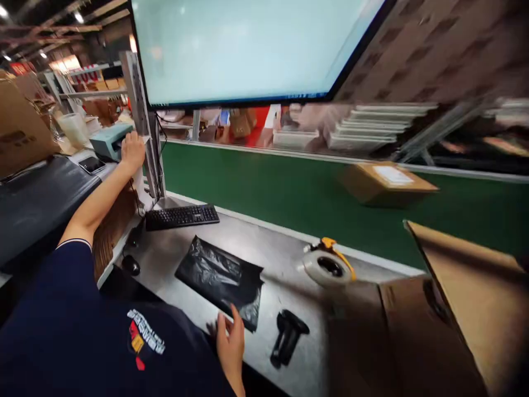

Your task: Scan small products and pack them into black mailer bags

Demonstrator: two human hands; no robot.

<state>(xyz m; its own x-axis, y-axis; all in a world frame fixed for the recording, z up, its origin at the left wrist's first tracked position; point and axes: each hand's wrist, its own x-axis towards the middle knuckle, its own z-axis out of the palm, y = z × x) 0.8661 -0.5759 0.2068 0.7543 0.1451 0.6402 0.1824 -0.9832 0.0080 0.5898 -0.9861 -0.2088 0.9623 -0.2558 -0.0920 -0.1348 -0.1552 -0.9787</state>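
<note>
Black plastic bag [219,273] flat on the steel bench [285,286], lower centre. Looks light, limp, slippery; best pinched at a corner or folded edge. Right hand [231,343], bottom centre: loosely open at the bag's near edge, contact unclear. Left hand [133,153], upper left: fingers curled at the teal printer [108,140], can't tell if gripping.

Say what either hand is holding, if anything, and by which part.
Left hand, at the front of the printer: cannot be told. Right hand, open at the near edge of the bag: no hold visible.
</note>
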